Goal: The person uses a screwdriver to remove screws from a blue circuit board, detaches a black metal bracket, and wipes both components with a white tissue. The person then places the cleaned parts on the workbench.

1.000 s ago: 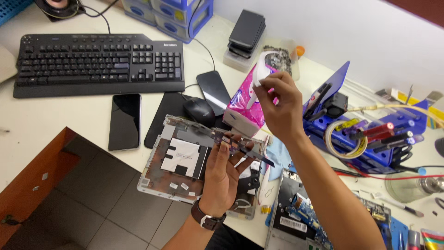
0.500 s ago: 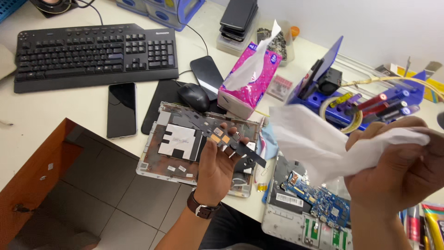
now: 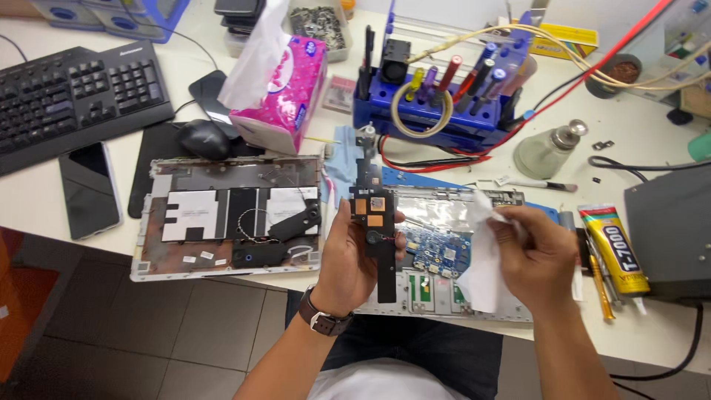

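Head camera, looking down on a cluttered white workbench [image 3: 652, 148]: since half a second ago, the white opened laptop base with its dark battery panels [image 3: 229, 215] sits bare at left, the left hand having lifted away from it. Beside it lies a silver laptop chassis with an exposed blue circuit board [image 3: 444, 244], now in fuller view. The pink tissue box [image 3: 285, 92], a white sheet standing from its slot, and the blue plastic tool rack of screwdrivers [image 3: 437, 111] stand at the back (both nearer the frame's centre than before). The left hand [image 3: 355, 259], watch at the wrist, is closed around a long black board with copper-coloured patches [image 3: 374, 215], held upright over the chassis rather than tilted over the base. The right hand [image 3: 544, 255], earlier spread wide in a billowing sheet, now pinches a crumpled white tissue [image 3: 481, 259] just beside that board, not visibly touching it.
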